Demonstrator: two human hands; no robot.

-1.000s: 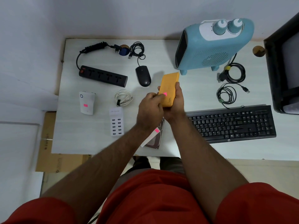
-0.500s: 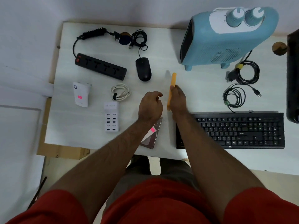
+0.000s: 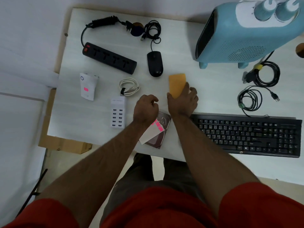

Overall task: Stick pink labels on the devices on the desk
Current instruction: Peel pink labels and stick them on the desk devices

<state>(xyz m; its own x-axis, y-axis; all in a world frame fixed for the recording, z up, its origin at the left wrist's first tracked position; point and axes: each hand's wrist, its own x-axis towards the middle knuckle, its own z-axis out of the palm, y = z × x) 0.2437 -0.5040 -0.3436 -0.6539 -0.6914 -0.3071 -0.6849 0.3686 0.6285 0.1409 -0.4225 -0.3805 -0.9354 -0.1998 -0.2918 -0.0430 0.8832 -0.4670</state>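
Observation:
My right hand (image 3: 182, 101) holds the near end of an orange flat device (image 3: 176, 83), which lies face down on the white desk (image 3: 82, 122) with no label showing. My left hand (image 3: 145, 108) hovers beside it with curled fingers and nothing in it. Under my left wrist lies a white sheet of pink labels (image 3: 153, 130) on top of a hard drive (image 3: 162, 127). A white adapter (image 3: 88, 86) at the left carries a pink label. A white multi-port USB charger (image 3: 117, 112), a black power strip (image 3: 109, 58) and a black mouse (image 3: 154, 63) show no label.
A blue heater (image 3: 246, 33) stands at the back right. A black keyboard (image 3: 246, 134) lies at the right front. Coiled black cables (image 3: 263, 74) sit right of my hands, a white cable (image 3: 129, 86) to the left. A cardboard box (image 3: 64, 143) sits below the desk's left edge.
The orange device was turned over from label side up, through standing on edge, to lying flat face down. My left hand let go of it and drew back.

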